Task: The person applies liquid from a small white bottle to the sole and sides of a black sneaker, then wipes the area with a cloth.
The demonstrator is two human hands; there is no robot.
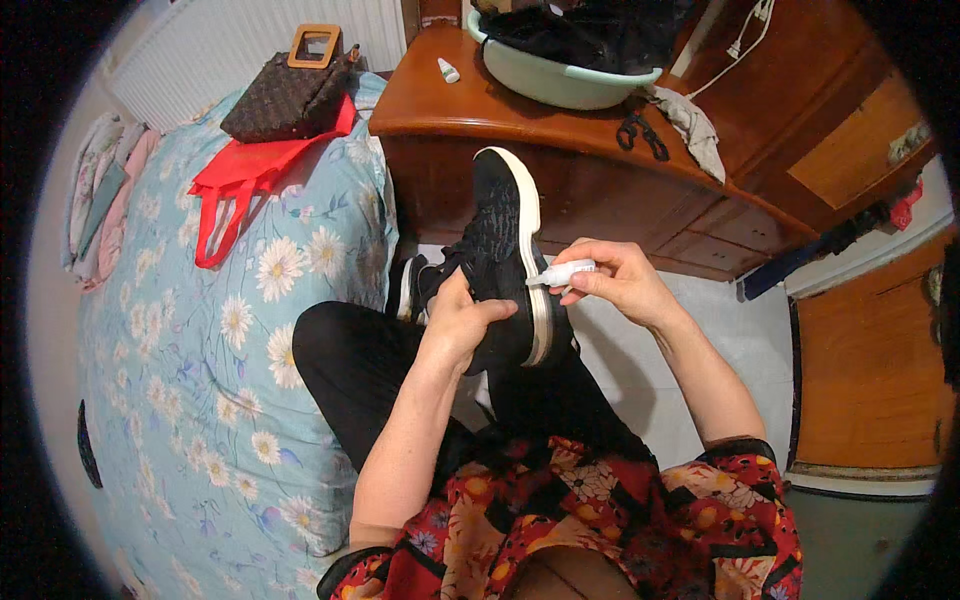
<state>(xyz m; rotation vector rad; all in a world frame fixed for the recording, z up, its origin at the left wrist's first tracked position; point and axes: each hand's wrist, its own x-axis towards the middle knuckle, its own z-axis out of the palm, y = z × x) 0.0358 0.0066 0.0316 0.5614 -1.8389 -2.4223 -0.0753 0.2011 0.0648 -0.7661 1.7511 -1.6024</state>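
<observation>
A black knit sneaker [495,196] with a white sole lies tilted above my lap, toe pointing away from me and sole edge facing right. My left hand [465,311] grips it near the ankle opening, with the thumb along its upper; some fingers are hidden. Between the fingertips of my right hand [615,279] is a small white squeeze bottle [570,273], its nozzle at the seam where sole and upper meet. Another dark shoe with a white sole [406,288] shows lower down, left of the held one.
A wooden cabinet [427,105] stands ahead, bearing a small white bottle [448,70], a pale green basin [562,79] with dark cloth, black cord [642,137] and a grey rag [690,131]. On the left, a flowered bed [225,360] holds a brown handbag [289,101] and a red bag [251,161].
</observation>
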